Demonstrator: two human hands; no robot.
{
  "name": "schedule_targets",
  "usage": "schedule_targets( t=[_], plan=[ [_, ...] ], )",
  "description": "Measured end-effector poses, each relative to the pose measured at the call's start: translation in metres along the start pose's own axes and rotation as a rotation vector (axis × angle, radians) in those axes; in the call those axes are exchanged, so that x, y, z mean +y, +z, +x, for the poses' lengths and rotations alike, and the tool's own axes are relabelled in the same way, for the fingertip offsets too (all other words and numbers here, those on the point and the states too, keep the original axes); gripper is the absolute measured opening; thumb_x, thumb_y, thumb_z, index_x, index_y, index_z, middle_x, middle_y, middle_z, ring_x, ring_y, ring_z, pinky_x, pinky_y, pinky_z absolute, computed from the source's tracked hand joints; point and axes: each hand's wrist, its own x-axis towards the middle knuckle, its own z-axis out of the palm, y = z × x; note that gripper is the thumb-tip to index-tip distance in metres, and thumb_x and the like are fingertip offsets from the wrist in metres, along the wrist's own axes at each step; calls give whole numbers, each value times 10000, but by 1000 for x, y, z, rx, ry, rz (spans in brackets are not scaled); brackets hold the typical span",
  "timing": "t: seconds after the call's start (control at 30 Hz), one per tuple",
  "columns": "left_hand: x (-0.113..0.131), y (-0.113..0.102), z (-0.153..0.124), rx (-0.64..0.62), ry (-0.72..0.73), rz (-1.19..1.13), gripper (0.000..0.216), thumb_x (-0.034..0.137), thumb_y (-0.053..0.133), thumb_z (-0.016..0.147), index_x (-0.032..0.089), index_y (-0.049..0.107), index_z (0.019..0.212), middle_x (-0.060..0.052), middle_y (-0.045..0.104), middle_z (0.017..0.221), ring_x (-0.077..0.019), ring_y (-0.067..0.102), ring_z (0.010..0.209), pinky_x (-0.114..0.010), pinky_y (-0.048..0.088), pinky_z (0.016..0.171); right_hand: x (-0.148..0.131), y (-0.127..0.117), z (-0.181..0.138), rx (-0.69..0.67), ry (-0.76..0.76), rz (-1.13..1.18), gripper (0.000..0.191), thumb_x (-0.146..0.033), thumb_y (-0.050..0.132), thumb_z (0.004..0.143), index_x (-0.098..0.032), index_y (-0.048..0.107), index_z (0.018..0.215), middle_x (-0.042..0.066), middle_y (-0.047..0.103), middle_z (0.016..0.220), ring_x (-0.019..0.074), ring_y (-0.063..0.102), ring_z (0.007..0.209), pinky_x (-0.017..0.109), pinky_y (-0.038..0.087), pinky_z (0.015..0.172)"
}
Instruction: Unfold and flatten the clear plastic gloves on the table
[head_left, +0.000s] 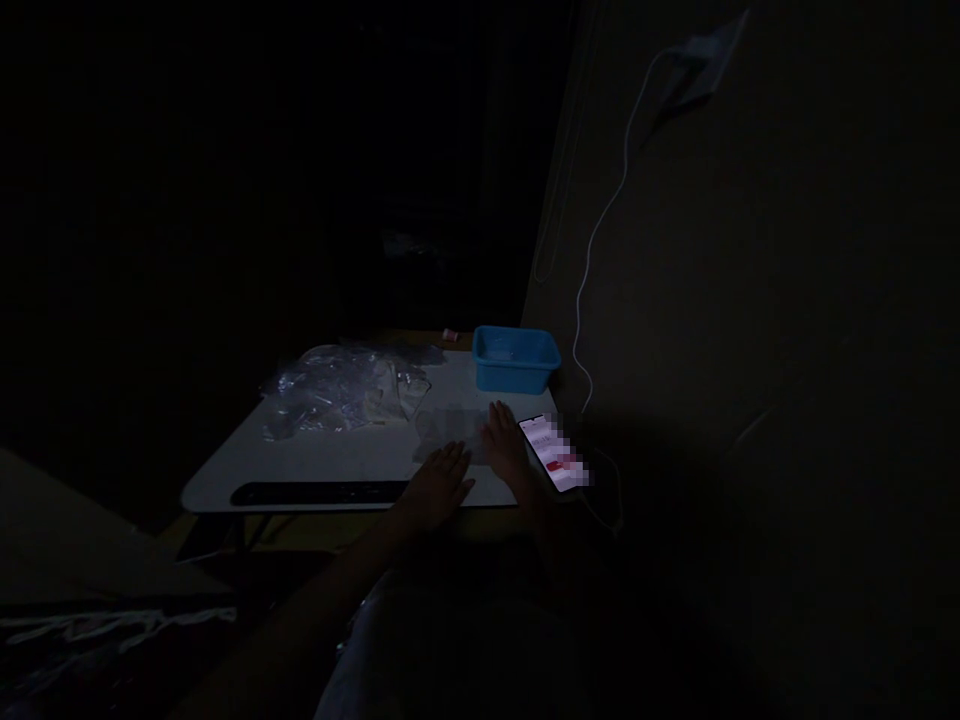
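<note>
The scene is very dark. My left hand lies flat on the small white table, fingers stretched out, touching the near edge of a clear plastic bag. My right hand rests flat beside it, fingers spread, on the same bag's right side. A lit phone lies just right of my right hand at the table's right edge.
A heap of clear plastic bags covers the table's far left. A blue plastic bin stands at the far right corner, a small pink object behind it. A white cable runs down the right wall to the phone.
</note>
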Motion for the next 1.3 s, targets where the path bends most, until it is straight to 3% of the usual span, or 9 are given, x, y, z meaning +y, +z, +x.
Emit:
schedule_targets(
  t=[0.13, 0.37, 0.57, 0.77, 0.97, 1.03, 1.13, 1.2, 1.3],
  plan=[
    [2, -4, -12, -13, 10, 15, 532, 426, 230, 886, 112, 363, 1295, -152, 334, 1372, -242, 287, 1272, -394, 259, 1021, 6, 2, 2, 70, -17, 83, 467, -305, 248, 902, -75, 365, 1291, 160, 369, 1346, 216, 286, 1269, 403, 299, 1001],
    [0, -10, -34, -39, 94, -22, 563, 428, 350, 846, 116, 328, 1314, -164, 309, 1381, -254, 263, 1282, -407, 250, 1023, 6, -1, 2, -9, 21, 93, 482, -313, 277, 893, -50, 375, 1285, 166, 383, 1333, 217, 305, 1255, 374, 262, 1029],
    [5, -12, -43, -16, 98, -24, 479, 322, 412, 833, 141, 391, 1276, -138, 396, 1340, -256, 343, 1239, -404, 296, 995, 6, -1, 0, 0, 18, 89, 464, -299, 262, 891, -95, 368, 1294, 146, 404, 1324, 216, 328, 1240, 418, 276, 1010],
    [8, -17, -43, 58, 81, -59, 356, 202, 412, 824, 174, 509, 1166, -114, 561, 1176, -231, 492, 1089, -402, 385, 905, 6, -1, 0, 14, 15, 95, 485, -310, 243, 891, -53, 391, 1274, 151, 420, 1312, 201, 351, 1225, 357, 265, 1023],
    [3, -24, -34, 158, 97, -365, 308, 203, 393, 809, 183, 599, 1037, -89, 602, 1124, -215, 512, 1070, -407, 400, 907, 5, -8, -1, -11, 66, 267, 474, -323, 264, 880, -84, 419, 1259, 134, 446, 1294, 181, 384, 1205, 328, 263, 1025],
    [-1, -35, -23, 174, 19, -600, 307, 239, 390, 803, 197, 610, 1014, -68, 612, 1111, -186, 544, 1020, -359, 429, 875, 6, -15, 1, -80, 155, 473, 472, -368, 266, 879, -137, 419, 1262, 104, 460, 1286, 180, 406, 1191, 340, 292, 1006],
    [-12, -59, 2, 233, -304, -987, 274, 374, 486, 733, 177, 653, 824, -62, 681, 854, -187, 606, 797, -319, 475, 718, 9, -26, 8, -266, 258, 792, 521, -470, 227, 876, -169, 438, 1244, 89, 542, 1197, 194, 498, 1103, 356, 388, 917],
    [-21, -73, 20, 283, -545, -1227, 317, 449, 562, 649, 155, 640, 738, -45, 658, 702, -174, 594, 661, -276, 456, 572, 10, -32, 14, -369, 266, 882, 572, -527, 197, 867, -162, 477, 1207, 96, 608, 1088, 205, 568, 1001, 355, 444, 828],
    [-34, -80, 39, 298, -724, -1459, 345, 448, 650, 542, 144, 613, 700, -22, 622, 632, -139, 560, 564, -240, 403, 496, 9, -39, 18, -470, 257, 959, 668, -575, 117, 857, -130, 531, 1135, 118, 648, 988, 213, 614, 892, 356, 475, 737]
  ],
)
